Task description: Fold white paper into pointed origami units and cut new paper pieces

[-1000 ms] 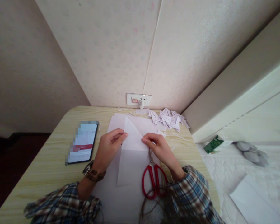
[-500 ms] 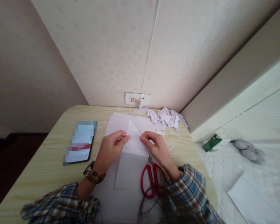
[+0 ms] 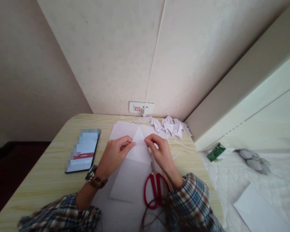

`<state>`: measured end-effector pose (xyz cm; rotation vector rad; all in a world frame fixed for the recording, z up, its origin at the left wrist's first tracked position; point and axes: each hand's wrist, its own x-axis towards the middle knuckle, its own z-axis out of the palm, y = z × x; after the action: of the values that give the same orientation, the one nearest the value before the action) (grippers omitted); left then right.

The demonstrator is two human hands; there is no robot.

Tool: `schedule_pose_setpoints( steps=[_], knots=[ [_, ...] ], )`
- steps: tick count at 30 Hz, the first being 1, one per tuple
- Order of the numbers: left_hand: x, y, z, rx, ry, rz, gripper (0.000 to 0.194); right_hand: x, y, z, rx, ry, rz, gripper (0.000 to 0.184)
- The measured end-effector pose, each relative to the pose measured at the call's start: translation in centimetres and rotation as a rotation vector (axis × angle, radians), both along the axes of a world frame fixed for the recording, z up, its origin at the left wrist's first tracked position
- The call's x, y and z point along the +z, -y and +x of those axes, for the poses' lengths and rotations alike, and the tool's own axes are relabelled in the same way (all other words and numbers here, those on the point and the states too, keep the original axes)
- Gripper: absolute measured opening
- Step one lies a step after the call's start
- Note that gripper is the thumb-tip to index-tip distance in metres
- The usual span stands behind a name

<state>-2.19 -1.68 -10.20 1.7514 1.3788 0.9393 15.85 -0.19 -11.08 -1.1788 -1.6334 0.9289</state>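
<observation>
A white sheet of paper (image 3: 132, 177) with a pointed, folded top lies over other white paper (image 3: 114, 131) on the table. My left hand (image 3: 117, 153) is closed in a pinch on the left edge of its peak. Across from it, my right hand (image 3: 160, 151) pinches at the right edge, thumb against forefinger. Red-handled scissors (image 3: 152, 188) lie just below my right hand, their blades partly hidden beside the paper. Farther back sits a heap of small folded white paper pieces (image 3: 169, 127).
A phone (image 3: 84, 153) with a lit screen lies on the wood-grain table (image 3: 50, 161) at the left. A wall socket (image 3: 141, 107) holds a plug at the back. Right of the table, a green-and-white box (image 3: 217, 152), a grey object (image 3: 252, 159) and white paper (image 3: 258, 206) rest on a quilted surface.
The lower part of the folded sheet has swung to the left, and more of the scissors shows. Both hands keep their pinch at the peak. The view has shifted slightly.
</observation>
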Motion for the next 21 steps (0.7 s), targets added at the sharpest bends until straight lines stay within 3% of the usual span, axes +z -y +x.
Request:
schedule_pose_setpoints(
  steps=[7, 10, 13, 17, 21],
  knots=[
    [6.2, -1.8, 0.6, 0.003, -0.030, 0.197, 0.023, 5.9, -2.1, -0.6, -0.033, -0.114, 0.154, 0.017],
    [8.1, -2.4, 0.4, -0.006, -0.026, 0.227, 0.023, 8.2, -2.4, -0.8, -0.017, -0.136, 0.201, 0.020],
    [9.0, -2.8, 0.0, -0.037, -0.014, 0.218, 0.024, 9.6, -2.5, -0.7, 0.020, -0.131, 0.204, 0.022],
    [9.4, -3.1, -0.5, -0.121, 0.026, 0.150, 0.023, 10.1, -2.5, -0.1, 0.081, -0.142, 0.182, 0.011],
    [9.8, -2.8, -0.7, -0.245, 0.132, 0.040, 0.024, 10.1, -2.4, 0.8, 0.374, -0.245, 0.123, 0.030]
  ],
)
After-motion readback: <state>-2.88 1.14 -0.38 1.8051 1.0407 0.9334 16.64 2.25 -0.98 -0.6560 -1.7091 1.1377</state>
